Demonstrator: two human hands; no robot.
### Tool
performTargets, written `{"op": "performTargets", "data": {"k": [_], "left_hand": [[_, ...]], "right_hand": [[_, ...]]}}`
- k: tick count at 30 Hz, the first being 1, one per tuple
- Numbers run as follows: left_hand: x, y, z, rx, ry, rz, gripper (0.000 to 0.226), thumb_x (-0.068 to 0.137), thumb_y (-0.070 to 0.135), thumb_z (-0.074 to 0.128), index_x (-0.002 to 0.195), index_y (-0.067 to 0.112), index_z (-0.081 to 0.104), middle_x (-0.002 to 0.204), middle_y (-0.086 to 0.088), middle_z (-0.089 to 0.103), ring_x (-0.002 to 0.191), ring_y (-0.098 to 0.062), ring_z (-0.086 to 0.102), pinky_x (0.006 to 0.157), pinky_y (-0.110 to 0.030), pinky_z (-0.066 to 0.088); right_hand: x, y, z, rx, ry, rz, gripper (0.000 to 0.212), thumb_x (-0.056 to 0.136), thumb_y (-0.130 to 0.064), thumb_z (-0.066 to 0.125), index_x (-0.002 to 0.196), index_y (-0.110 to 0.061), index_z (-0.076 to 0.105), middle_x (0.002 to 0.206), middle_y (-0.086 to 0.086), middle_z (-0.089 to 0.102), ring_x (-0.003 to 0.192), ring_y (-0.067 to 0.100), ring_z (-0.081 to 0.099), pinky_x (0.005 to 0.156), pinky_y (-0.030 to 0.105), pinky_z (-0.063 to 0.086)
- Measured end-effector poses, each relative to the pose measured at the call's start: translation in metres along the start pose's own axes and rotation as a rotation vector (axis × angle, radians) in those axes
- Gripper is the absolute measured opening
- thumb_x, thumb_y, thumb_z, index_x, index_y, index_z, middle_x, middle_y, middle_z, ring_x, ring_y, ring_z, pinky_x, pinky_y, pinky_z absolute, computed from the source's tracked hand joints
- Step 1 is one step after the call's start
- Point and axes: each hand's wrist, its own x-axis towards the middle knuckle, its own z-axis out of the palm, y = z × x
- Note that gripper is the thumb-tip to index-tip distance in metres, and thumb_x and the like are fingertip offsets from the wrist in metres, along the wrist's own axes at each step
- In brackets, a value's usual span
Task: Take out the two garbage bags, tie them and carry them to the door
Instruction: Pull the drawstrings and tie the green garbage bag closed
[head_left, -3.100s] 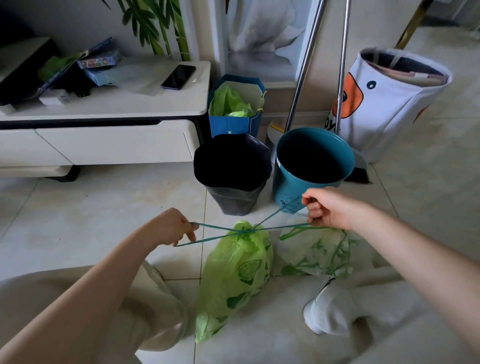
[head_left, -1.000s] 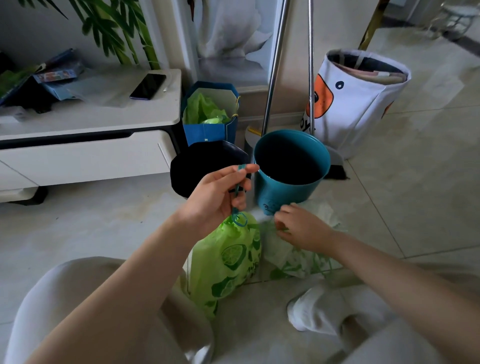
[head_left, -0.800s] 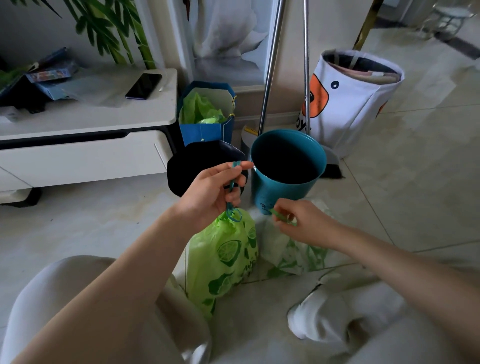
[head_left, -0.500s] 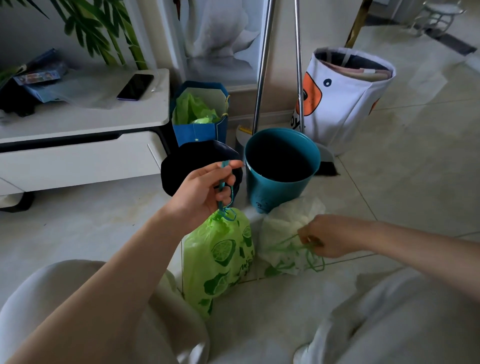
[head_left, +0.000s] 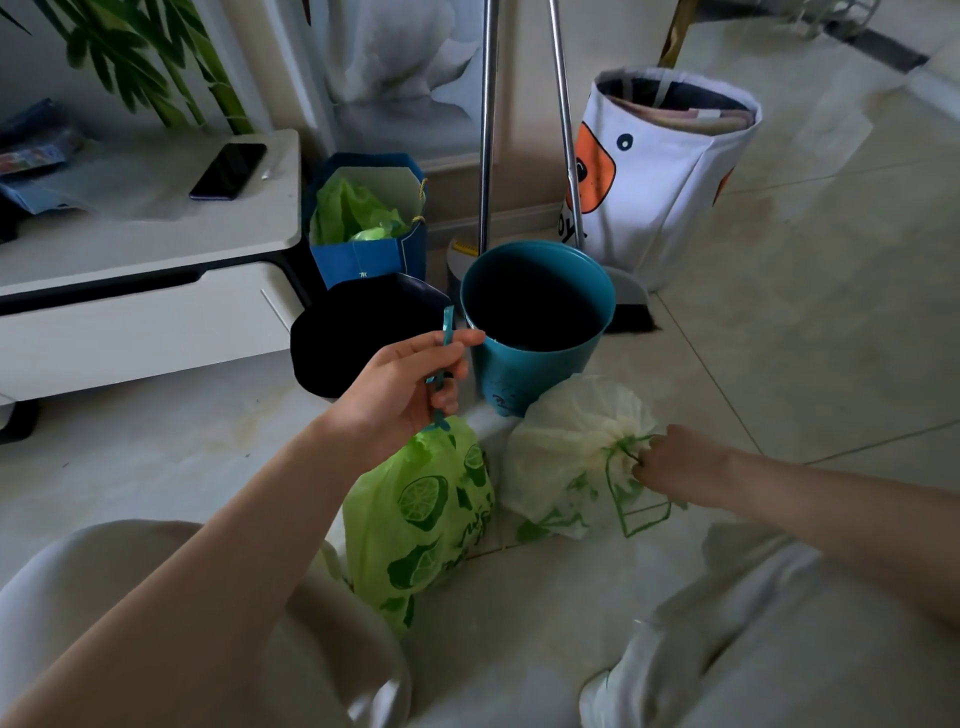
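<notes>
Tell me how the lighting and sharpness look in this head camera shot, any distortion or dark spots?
Head view: soft daylight from the upper right brightens the floor tiles; the teal bin and black bin interiors are pure shadow; wide-angle bending bows the mop poles; the near left hand stays fairly sharp.

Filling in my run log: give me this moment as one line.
left hand: grips green bag drawstring | right hand: pinches white bag drawstring | both bags on floor

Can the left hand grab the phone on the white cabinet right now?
Probably not yet. The left hand holds the green bag's drawstring, so it's busy. The phone lies uncovered on the cabinet, further back.
</notes>
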Motion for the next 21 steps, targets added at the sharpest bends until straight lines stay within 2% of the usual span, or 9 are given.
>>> {"op": "performTargets", "data": {"k": [5, 10, 14, 16, 18, 21], "left_hand": [[-0.002, -0.002, 0.001, 0.02, 0.008, -0.003, 0.025, 0.095, 0.01, 0.05, 0.112, 0.007, 0.067, 0.072, 0.0, 0.054, 0.052, -0.011, 0.041, 0.054, -0.023, 0.038], [-0.005, -0.003, 0.003, 0.034, 0.018, 0.0, 0.025, 0.094, 0.01, 0.05, 0.111, 0.008, 0.068, 0.071, 0.0, 0.055, 0.052, -0.01, 0.041, 0.055, -0.024, 0.038], [-0.01, 0.0, 0.007, 0.076, 0.042, 0.019, 0.023, 0.094, 0.008, 0.05, 0.106, 0.008, 0.07, 0.069, 0.0, 0.054, 0.051, -0.011, 0.04, 0.054, -0.024, 0.037], [-0.012, 0.002, 0.012, 0.121, 0.042, 0.047, 0.022, 0.094, 0.007, 0.05, 0.104, 0.008, 0.07, 0.067, 0.001, 0.053, 0.05, -0.011, 0.039, 0.052, -0.023, 0.037], [-0.011, 0.004, 0.016, 0.131, 0.04, 0.063, 0.021, 0.094, 0.006, 0.05, 0.103, 0.006, 0.069, 0.064, 0.0, 0.051, 0.05, -0.011, 0.039, 0.049, -0.022, 0.037], [-0.008, 0.009, 0.028, 0.161, 0.05, 0.083, 0.019, 0.095, 0.008, 0.05, 0.101, 0.005, 0.068, 0.062, 0.001, 0.048, 0.05, -0.011, 0.039, 0.048, -0.021, 0.036]], "right_hand": [[-0.009, 0.006, -0.01, 0.08, 0.203, -0.036, 0.032, 0.087, 0.004, 0.047, 0.117, -0.006, 0.049, 0.101, 0.012, 0.064, 0.093, 0.031, 0.058, 0.078, 0.041, 0.05], [-0.014, 0.006, -0.021, 0.15, 0.275, -0.039, 0.024, 0.092, -0.003, 0.041, 0.112, -0.008, 0.051, 0.095, 0.011, 0.062, 0.088, 0.03, 0.058, 0.076, 0.041, 0.05], [-0.026, 0.006, -0.037, 0.499, 0.377, 0.092, 0.009, 0.091, -0.02, 0.048, 0.091, -0.021, 0.057, 0.093, -0.004, 0.057, 0.081, 0.012, 0.049, 0.067, 0.028, 0.044], [-0.038, 0.007, -0.043, 0.625, 0.482, 0.138, 0.005, 0.085, -0.017, 0.06, 0.087, -0.02, 0.061, 0.099, -0.006, 0.055, 0.09, 0.01, 0.048, 0.072, 0.029, 0.047], [-0.048, 0.01, -0.052, 0.765, 0.566, 0.157, 0.011, 0.077, -0.016, 0.07, 0.083, -0.022, 0.063, 0.104, -0.009, 0.053, 0.096, 0.009, 0.049, 0.079, 0.027, 0.048], [-0.068, 0.021, -0.073, 1.174, 0.594, 0.22, 0.006, 0.076, -0.019, 0.072, 0.078, -0.021, 0.066, 0.092, -0.003, 0.066, 0.089, 0.01, 0.061, 0.08, 0.022, 0.047]]}}
